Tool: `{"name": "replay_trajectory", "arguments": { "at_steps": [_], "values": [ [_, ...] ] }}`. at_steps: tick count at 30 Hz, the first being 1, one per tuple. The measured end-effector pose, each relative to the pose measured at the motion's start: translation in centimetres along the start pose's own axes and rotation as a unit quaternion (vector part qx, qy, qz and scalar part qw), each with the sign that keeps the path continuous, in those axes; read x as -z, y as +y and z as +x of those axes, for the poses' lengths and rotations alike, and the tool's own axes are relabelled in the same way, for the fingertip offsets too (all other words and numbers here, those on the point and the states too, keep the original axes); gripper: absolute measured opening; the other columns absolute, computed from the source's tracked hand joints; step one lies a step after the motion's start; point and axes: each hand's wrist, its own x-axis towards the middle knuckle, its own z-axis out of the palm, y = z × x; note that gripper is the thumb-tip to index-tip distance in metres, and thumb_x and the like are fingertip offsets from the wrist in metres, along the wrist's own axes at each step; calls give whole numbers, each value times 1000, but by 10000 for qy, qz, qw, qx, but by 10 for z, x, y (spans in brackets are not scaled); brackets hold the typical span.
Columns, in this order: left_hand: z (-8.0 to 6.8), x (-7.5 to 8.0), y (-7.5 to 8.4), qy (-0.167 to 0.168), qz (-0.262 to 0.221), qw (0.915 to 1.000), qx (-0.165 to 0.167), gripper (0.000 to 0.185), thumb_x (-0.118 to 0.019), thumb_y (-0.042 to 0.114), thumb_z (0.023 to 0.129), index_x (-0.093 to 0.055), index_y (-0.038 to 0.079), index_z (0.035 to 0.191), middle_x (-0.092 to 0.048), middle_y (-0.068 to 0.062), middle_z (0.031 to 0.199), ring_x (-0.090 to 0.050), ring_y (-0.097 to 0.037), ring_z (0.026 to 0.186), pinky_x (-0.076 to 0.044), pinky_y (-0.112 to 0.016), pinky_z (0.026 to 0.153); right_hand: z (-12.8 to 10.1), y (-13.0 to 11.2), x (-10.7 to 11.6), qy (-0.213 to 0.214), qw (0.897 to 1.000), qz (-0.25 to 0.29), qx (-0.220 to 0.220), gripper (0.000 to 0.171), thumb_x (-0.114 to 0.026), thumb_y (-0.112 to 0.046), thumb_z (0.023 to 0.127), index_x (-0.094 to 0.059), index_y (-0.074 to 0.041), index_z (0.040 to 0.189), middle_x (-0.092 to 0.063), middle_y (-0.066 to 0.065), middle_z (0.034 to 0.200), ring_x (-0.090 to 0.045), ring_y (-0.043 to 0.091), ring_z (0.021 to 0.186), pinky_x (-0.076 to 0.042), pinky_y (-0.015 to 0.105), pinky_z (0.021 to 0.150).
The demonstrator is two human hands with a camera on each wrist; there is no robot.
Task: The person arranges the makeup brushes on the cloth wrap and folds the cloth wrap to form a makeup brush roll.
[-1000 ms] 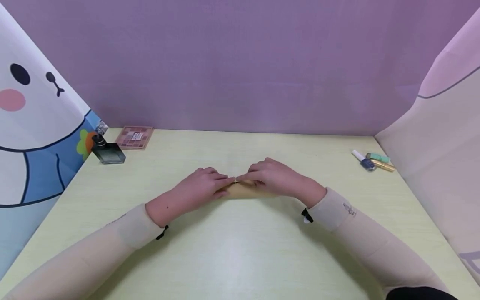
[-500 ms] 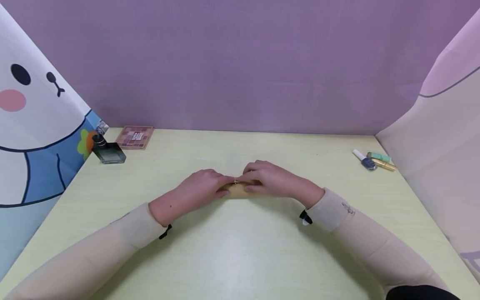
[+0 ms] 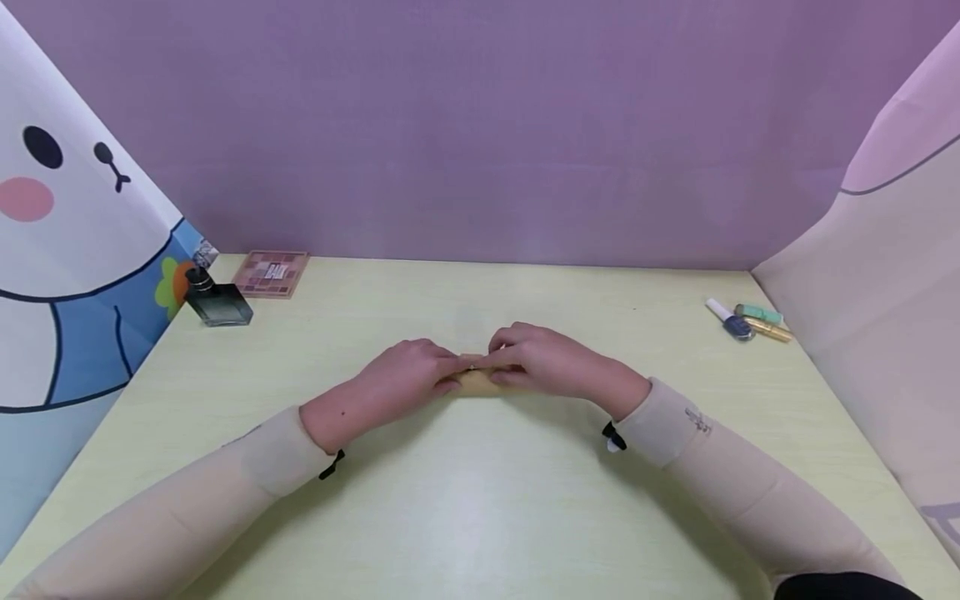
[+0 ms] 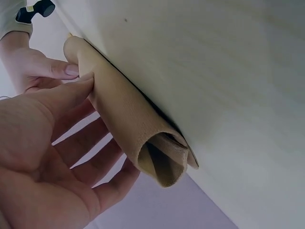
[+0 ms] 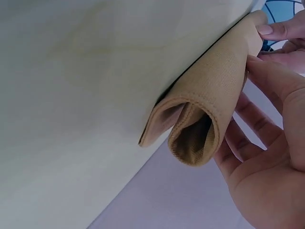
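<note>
A tan, suede-like piece of soft material (image 3: 478,385), rolled into a tube, lies across the middle of the table. My left hand (image 3: 405,375) grips its left end, thumb on the near side and fingers round the far side. At the other end my right hand (image 3: 551,362) holds it the same way. Both index fingers meet on top, mostly covering a small shiny bit at the centre. The left wrist view shows the hollow, layered end of the tan roll (image 4: 116,95). Its opposite end, in the right wrist view, has a loose flap beside the coil (image 5: 214,81).
A dark glass perfume bottle (image 3: 221,307) lies at the back left, beside a flat pink checkered case (image 3: 272,275). Toward the right edge lie a dark blue bottle with a white cap (image 3: 737,327), a green tube (image 3: 761,314) and a gold tube (image 3: 769,331). A purple backdrop (image 3: 480,133) stands behind.
My left hand has shifted slightly to the right. My right thumb has come into view on the roll's near side. The shiny bit on top is more covered by my fingers.
</note>
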Motion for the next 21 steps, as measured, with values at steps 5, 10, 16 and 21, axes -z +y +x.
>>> {"name": "replay_trajectory", "arguments": {
  "at_steps": [5, 10, 16, 21],
  "values": [
    [1, 2, 3, -168, 197, 9996, 70, 37, -76, 24, 101, -75, 12, 136, -78, -9, 126, -74, -30, 112, -63, -45, 95, -1, 1, -1, 81, 9996, -230, 164, 32, -76, -19, 100, -78, -21, 132, -74, 0, 112, -66, 17, 97, -59, 29, 86],
    [3, 1, 2, -320, 27, 9993, 169, 36, -74, 22, 102, -75, 12, 137, -76, -9, 124, -72, -31, 110, -61, -45, 91, 0, 1, -3, 31, 9997, -207, 121, 31, -76, -16, 100, -79, -20, 131, -74, 1, 111, -65, 17, 94, -58, 28, 83],
    [6, 1, -4, -513, -365, 9977, 252, 37, -72, 21, 104, -72, 11, 140, -74, -10, 125, -69, -29, 109, -57, -43, 89, 3, 5, -2, -272, 9992, 290, -66, 34, -75, -17, 101, -76, -20, 135, -72, 2, 114, -63, 16, 96, -58, 28, 85],
    [6, 3, -5, -596, -468, 9968, 268, 38, -72, 22, 104, -72, 12, 140, -74, -9, 127, -68, -28, 111, -56, -44, 90, 3, 6, -1, -378, 9985, 396, -77, 33, -74, -18, 102, -76, -20, 135, -71, 2, 117, -63, 17, 99, -58, 29, 87]
  ]
}}
